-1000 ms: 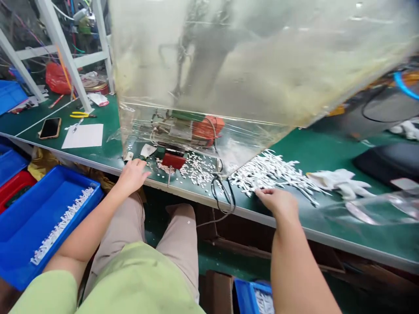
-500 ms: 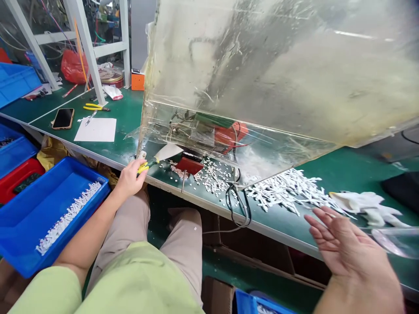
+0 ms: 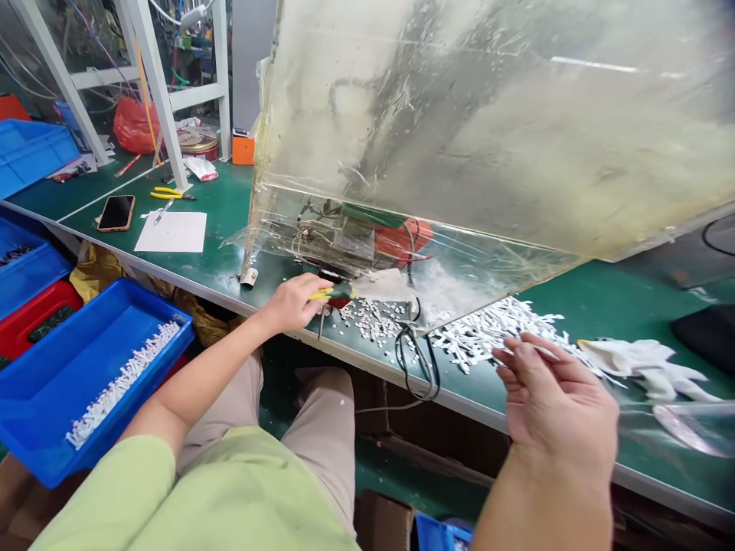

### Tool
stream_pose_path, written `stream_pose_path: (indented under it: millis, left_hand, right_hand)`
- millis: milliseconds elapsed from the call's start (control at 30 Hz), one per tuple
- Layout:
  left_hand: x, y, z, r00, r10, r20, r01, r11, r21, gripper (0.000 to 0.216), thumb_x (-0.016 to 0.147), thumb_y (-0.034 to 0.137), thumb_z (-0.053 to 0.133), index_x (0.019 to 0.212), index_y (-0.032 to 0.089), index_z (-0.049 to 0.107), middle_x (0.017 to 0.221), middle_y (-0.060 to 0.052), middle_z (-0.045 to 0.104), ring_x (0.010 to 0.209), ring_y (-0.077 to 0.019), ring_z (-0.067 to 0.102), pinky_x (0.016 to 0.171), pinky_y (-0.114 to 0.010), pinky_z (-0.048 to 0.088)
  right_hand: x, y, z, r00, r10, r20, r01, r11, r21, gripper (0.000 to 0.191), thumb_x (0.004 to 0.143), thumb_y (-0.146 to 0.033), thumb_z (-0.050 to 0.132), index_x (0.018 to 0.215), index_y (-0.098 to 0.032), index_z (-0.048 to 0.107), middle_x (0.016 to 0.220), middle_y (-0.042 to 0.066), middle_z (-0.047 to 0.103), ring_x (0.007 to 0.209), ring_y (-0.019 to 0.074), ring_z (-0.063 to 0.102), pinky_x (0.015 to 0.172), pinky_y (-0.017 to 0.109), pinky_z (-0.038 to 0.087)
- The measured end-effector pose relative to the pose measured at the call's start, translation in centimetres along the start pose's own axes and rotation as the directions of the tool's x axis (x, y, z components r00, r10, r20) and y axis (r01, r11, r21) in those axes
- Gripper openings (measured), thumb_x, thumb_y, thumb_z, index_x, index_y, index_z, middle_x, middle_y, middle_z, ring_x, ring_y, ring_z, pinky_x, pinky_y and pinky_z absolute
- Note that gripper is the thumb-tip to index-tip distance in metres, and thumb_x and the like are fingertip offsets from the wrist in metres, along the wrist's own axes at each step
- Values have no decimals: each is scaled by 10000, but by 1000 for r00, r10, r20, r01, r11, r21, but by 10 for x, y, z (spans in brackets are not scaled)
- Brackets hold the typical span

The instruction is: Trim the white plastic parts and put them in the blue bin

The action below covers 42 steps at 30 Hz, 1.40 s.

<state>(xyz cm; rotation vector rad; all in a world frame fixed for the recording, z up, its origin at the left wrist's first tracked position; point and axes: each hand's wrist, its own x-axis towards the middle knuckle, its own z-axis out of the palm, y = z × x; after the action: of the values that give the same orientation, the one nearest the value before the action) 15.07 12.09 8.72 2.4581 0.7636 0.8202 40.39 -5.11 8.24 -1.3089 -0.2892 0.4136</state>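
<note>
Head view. Desk, green; on it, left: phone, paper sheet, yellow-handled pliers. Centre: clear panel, slanted, above small white bits. Right: heap of slim white pieces, glove. Beside desk, left: blue tray.
Left hand: fingers clamped round handle of scraper, blade above small white bits. Right hand: thumb and forefinger nearly together near heap; cannot tell whether anything is pinched.
Since half a second ago: scraper shifted rightward; right hand drawn inward, spread fingers now curled.
</note>
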Motion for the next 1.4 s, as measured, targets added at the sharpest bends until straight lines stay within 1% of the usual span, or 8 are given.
stream_pose_path:
  millis: [100, 233, 367, 500, 967, 1100, 1200, 1400]
  left_hand:
    - [1, 11, -10, 999, -37, 18, 36, 998, 59, 232, 822, 239, 569, 1024, 155, 646, 1047, -99, 659, 967, -207, 616, 862, -298, 457]
    - [-15, 9, -49, 979, -142, -147, 169, 965, 199, 235, 771, 372, 644, 885, 169, 678, 909, -56, 699, 838, -190, 642, 765, -290, 472]
    - [-19, 4, -86, 965, -156, -209, 227, 898, 377, 235, 760, 385, 651, 871, 181, 687, 888, -54, 703, 844, -191, 645, 757, -282, 468]
    - [-8, 3, -99, 966, -192, -174, 255, 826, 502, 251, 757, 394, 645, 878, 180, 698, 884, -62, 703, 836, -204, 645, 739, -289, 464]
    - [25, 13, -102, 975, -220, -28, 182, 721, 668, 277, 774, 415, 609, 889, 183, 707, 892, -54, 702, 860, -210, 639, 713, -288, 447]
    - [35, 17, -108, 971, -231, 70, 111, 685, 720, 253, 779, 393, 605, 901, 195, 703, 894, -44, 687, 846, -200, 628, 696, -281, 436]
    - [46, 23, -108, 959, -234, 159, 41, 670, 741, 246, 791, 396, 596, 891, 198, 704, 877, -50, 674, 811, -209, 619, 654, -292, 422]
    - [52, 36, -54, 957, -104, 271, -88, 785, 614, 224, 806, 379, 582, 888, 207, 697, 892, -47, 666, 785, -205, 621, 600, -289, 407]
  right_hand:
    - [-1, -2, -2, 996, -65, -54, 65, 998, 9, 418, 386, -357, 863, 728, -175, 705, 719, 12, 639, 583, 68, 555, 477, 139, 447]
    - [-1, -6, -19, 989, -94, -115, 96, 995, 15, 490, 247, -410, 893, 627, -185, 680, 691, -5, 639, 552, 65, 556, 478, 147, 473]
    - [-4, -5, -22, 997, -66, -46, 67, 997, 28, 513, 234, -448, 896, 612, -193, 663, 641, -8, 646, 556, 104, 613, 565, 202, 538]
    - [-10, -2, -8, 998, -56, 43, 53, 997, 55, 504, 284, -469, 891, 636, -199, 651, 661, -1, 668, 577, 136, 645, 616, 253, 556]
    - [-14, -1, -26, 992, -75, 99, 72, 997, 31, 389, 402, -447, 876, 661, -282, 637, 720, 6, 641, 679, 243, 660, 773, 557, 517]
    - [-16, 1, -31, 985, -64, 162, 61, 998, 26, 234, 559, -414, 816, 712, -338, 657, 761, -37, 651, 710, 201, 660, 790, 507, 539]
    - [-17, 3, -25, 985, -45, 166, 36, 998, 54, 277, 523, -410, 835, 697, -303, 647, 721, -42, 660, 664, 190, 662, 667, 425, 579]
    - [-27, 2, 4, 976, 12, 216, -45, 988, 147, 395, 422, -387, 877, 677, -223, 624, 665, -15, 663, 586, 185, 656, 518, 331, 573]
